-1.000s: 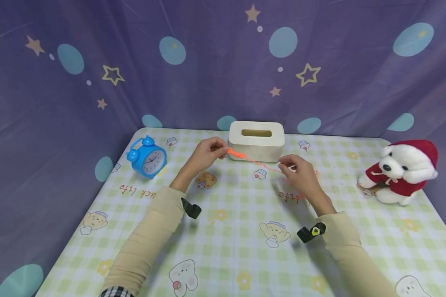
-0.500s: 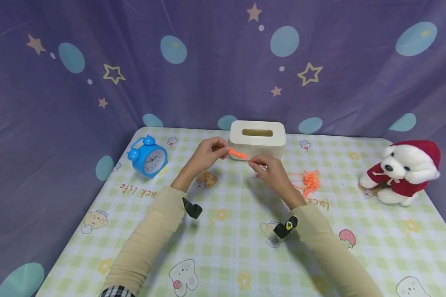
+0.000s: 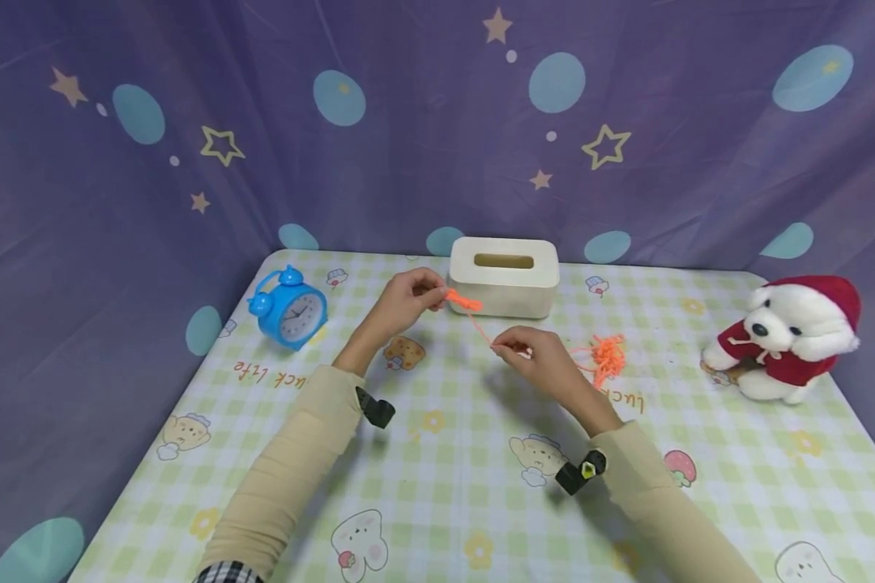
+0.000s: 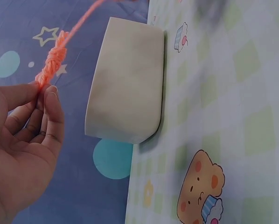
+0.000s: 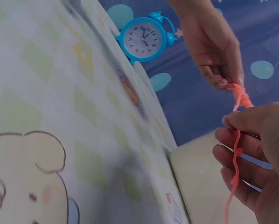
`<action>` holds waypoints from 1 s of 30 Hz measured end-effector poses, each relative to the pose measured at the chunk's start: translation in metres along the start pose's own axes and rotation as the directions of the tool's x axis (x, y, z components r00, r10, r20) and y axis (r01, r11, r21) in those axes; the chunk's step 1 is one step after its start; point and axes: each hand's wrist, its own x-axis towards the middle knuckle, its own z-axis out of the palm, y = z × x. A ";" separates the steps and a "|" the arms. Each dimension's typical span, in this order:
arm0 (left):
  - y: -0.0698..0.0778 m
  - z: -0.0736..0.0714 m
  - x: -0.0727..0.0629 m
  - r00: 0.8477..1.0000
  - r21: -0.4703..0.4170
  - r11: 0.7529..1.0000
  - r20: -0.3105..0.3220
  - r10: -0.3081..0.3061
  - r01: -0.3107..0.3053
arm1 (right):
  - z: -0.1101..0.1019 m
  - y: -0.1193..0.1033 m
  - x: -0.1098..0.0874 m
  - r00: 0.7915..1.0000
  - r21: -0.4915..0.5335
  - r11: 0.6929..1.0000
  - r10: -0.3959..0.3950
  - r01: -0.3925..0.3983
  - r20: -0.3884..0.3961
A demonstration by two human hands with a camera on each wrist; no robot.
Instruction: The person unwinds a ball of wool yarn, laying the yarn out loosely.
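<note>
My left hand (image 3: 407, 304) pinches one end of a small wound bundle of orange yarn (image 4: 52, 63) between thumb and fingertips, held up over the table. From the bundle a single strand (image 3: 480, 330) runs down to my right hand (image 3: 543, 360), whose thumb and forefinger pinch it. In the right wrist view the strand passes on below the fingers, with small knots along it. A loose tangle of the same orange yarn (image 3: 608, 358) lies on the table to the right of my right hand.
Behind the hands stands a cream tissue box (image 3: 521, 300). A blue alarm clock (image 3: 292, 312) is at the back left, and a white plush dog (image 3: 787, 340) in red clothes sits at the right. A checked cloth (image 3: 423, 502) covers the table.
My right hand has moved left toward the bundle, then slightly down and away, drawing the strand into a downward slant. My left hand has stayed in place, pinching the bundle.
</note>
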 end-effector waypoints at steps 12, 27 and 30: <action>-0.001 -0.002 0.000 1.000 0.019 0.999 -0.011 -0.029 0.029 | -0.042 0.016 -0.022 0.978 -0.040 0.996 0.072 -0.081 -0.194; -0.002 -0.003 0.000 0.999 0.006 0.999 -0.018 -0.039 0.039 | -0.082 0.045 -0.043 0.906 0.014 0.966 0.246 -0.257 -0.343; -0.002 -0.004 0.000 0.999 0.003 0.999 -0.014 -0.034 0.035 | -0.087 0.048 -0.048 0.891 0.008 0.958 0.269 -0.286 -0.366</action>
